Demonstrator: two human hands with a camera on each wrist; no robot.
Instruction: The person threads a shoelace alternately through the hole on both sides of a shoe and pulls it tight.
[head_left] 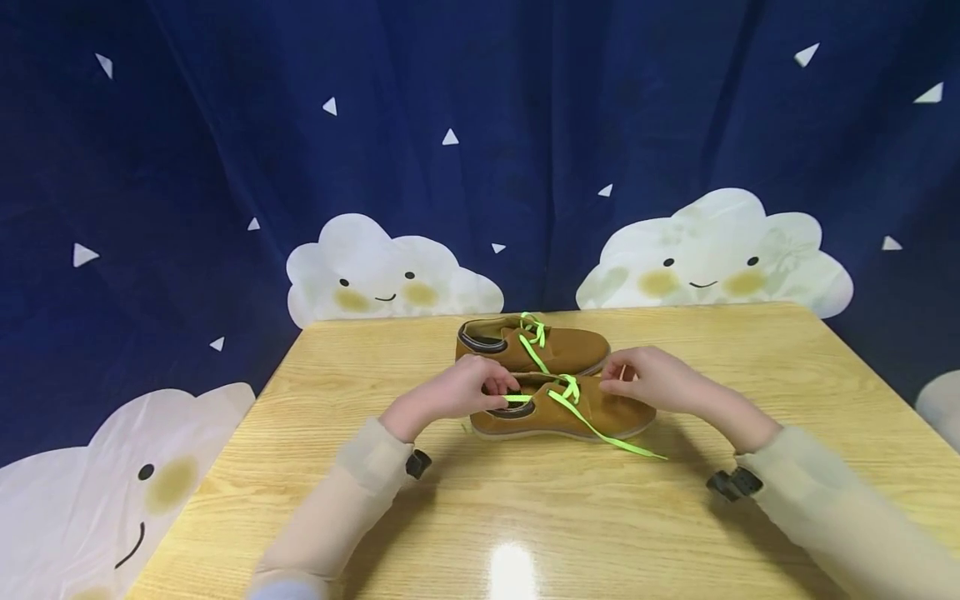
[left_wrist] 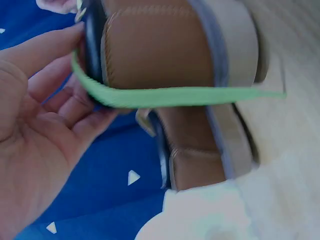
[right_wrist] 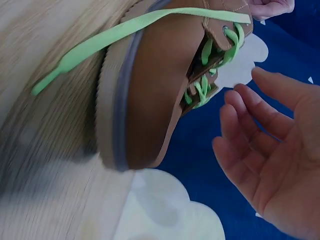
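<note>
Two brown shoes with bright green laces stand side by side, toes to the right. My left hand point(head_left: 468, 389) is over the heel opening of the near shoe point(head_left: 540, 417). Its fingers are loosely bent beside the dark collar point(left_wrist: 94, 47). One lace end point(left_wrist: 175, 96) runs past those fingers and hangs over the heel. My right hand point(head_left: 656, 379) is at the near shoe's toe, with nothing between its loosely bent fingers point(right_wrist: 235, 132). The other lace end point(right_wrist: 105, 37) trails across the shoe's side to the table. The laces cross at the tongue point(head_left: 570, 388).
The far shoe point(head_left: 573, 346) stands just behind the near one, its lace also at the tongue. Both are on a light wooden table point(head_left: 570, 517). A dark blue curtain point(head_left: 525, 167) with white clouds and triangles hangs behind the table.
</note>
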